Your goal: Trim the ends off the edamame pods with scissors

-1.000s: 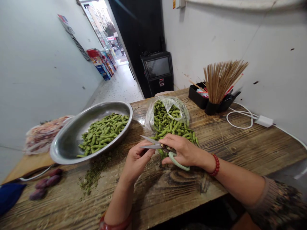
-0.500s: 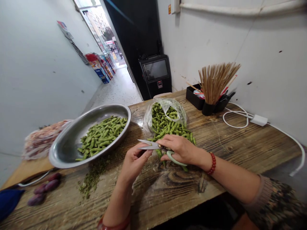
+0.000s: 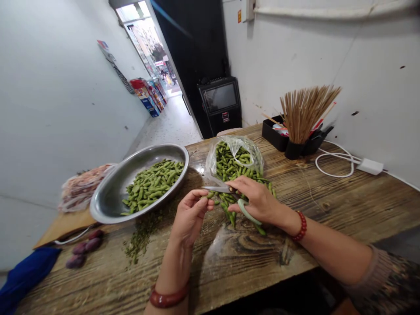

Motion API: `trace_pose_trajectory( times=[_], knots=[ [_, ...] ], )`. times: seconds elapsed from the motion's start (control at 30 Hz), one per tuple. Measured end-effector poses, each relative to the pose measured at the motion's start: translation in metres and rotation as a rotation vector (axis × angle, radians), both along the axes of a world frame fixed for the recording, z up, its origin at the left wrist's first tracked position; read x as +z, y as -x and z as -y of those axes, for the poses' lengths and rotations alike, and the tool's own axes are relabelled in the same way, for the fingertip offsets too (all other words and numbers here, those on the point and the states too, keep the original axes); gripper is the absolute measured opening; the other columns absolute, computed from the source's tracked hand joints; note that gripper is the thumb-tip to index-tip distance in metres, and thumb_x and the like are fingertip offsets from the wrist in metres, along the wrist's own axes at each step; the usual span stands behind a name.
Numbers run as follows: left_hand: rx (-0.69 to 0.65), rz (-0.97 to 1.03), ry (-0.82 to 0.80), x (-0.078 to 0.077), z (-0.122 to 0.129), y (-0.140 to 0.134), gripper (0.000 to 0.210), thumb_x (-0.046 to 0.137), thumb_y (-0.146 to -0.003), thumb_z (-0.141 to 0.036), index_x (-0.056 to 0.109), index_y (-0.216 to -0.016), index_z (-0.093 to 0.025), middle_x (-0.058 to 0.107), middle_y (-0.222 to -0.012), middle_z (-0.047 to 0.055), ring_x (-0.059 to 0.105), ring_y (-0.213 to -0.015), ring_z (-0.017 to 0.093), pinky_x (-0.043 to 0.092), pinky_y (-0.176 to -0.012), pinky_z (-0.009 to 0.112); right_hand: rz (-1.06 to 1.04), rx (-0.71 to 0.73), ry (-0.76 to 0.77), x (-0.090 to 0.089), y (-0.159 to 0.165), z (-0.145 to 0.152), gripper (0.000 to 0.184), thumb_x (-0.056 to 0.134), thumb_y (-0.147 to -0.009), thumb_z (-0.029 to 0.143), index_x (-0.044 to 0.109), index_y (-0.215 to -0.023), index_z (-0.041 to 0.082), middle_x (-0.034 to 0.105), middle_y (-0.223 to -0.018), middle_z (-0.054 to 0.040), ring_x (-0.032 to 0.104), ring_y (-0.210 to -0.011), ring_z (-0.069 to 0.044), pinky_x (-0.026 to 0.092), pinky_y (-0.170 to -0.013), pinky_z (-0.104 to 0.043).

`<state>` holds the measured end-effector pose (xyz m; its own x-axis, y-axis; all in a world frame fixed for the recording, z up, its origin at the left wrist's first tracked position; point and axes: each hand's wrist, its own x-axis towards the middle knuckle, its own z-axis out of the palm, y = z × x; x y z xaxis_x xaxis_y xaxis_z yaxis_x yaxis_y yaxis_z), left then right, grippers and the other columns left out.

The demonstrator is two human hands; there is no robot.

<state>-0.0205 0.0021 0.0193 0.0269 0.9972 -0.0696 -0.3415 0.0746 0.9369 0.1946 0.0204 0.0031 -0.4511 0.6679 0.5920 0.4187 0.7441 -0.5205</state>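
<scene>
My left hand (image 3: pixel 193 212) is closed in a pinch on a green edamame pod (image 3: pixel 210 195). My right hand (image 3: pixel 257 199) grips scissors (image 3: pixel 245 211) with pale green handles; their blades point left, apart, just above the pod. Behind and under my right hand, a clear plastic bag (image 3: pixel 211 159) lies on its side with many pods (image 3: pixel 229 164) spilling from its mouth onto the table. To the left, a wide steel bowl (image 3: pixel 105 203) holds a heap of pods (image 3: pixel 154 186). Small green trimmings (image 3: pixel 138 245) are scattered beside the bowl.
Dark red plum-like fruits (image 3: pixel 87 246) and a blue cloth (image 3: pixel 31 273) lie at left, near a bag of raw meat (image 3: pixel 83 186) on a wooden board (image 3: pixel 62 227). A black holder (image 3: pixel 293 150) of wooden skewers and a white cable (image 3: pixel 369 166) occupy the table's right side.
My left hand has drawn back slightly from the blades, and the pod at its fingertips shows more clearly. The scissors stay in my right hand. The whole view has shifted a little.
</scene>
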Motion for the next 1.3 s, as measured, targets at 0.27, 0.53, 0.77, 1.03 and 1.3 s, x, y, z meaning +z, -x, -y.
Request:
trace_pose_trajectory(
  times=[0.27,0.53,0.77,1.03,1.3],
  knots=[
    [-0.095,0.062,-0.018,0.002,0.003,-0.009,0.018,0.078,-0.067,-0.017,0.065,-0.079,-0.013,0.066,-0.074,0.002,0.062,-0.062,0.009,0.052,-0.060,0.018,0.087,0.065,-0.002,0.001,0.004,0.004,0.061,0.076,-0.074,0.032,0.048,-0.127,0.018,0.059,-0.109,-0.0103,0.057,-0.098,-0.024,0.049,-0.085,-0.038],
    [-0.083,-0.002,-0.010,0.002,0.005,-0.011,0.023,0.081,-0.064,-0.020,0.070,-0.083,-0.014,0.068,-0.074,0.004,0.059,-0.057,0.009,0.048,-0.053,0.019,0.121,0.089,-0.005,0.001,0.003,0.005,0.059,0.074,-0.076,0.034,0.048,-0.127,0.017,0.059,-0.106,-0.0104,0.057,-0.098,-0.024,0.049,-0.085,-0.037],
    [-0.101,-0.172,-0.116,-0.003,0.005,-0.009,0.015,0.077,-0.069,-0.026,0.074,-0.078,-0.015,0.057,-0.065,0.000,0.046,-0.050,0.005,0.034,-0.045,0.017,0.117,0.093,-0.049,0.000,0.002,0.003,0.059,0.072,-0.078,0.035,0.047,-0.129,0.017,0.059,-0.105,-0.0105,0.057,-0.095,-0.024,0.049,-0.083,-0.038],
    [-0.131,-0.335,-0.216,-0.005,0.004,-0.001,0.012,0.072,-0.075,-0.026,0.073,-0.081,-0.015,0.052,-0.063,0.000,0.040,-0.052,0.007,0.030,-0.047,0.021,0.122,0.127,-0.017,0.000,0.001,0.003,0.060,0.073,-0.076,0.039,0.050,-0.127,0.017,0.059,-0.105,-0.0105,0.058,-0.095,-0.023,0.049,-0.083,-0.037],
    [-0.133,-0.389,-0.185,-0.003,0.006,-0.002,0.013,0.069,-0.076,-0.028,0.071,-0.077,-0.015,0.047,-0.058,-0.002,0.036,-0.052,0.008,0.028,-0.048,0.022,0.128,0.136,-0.039,-0.001,0.000,-0.001,0.051,0.071,-0.079,0.033,0.053,-0.123,0.017,0.062,-0.103,-0.0097,0.060,-0.092,-0.022,0.050,-0.082,-0.034]
  ],
)
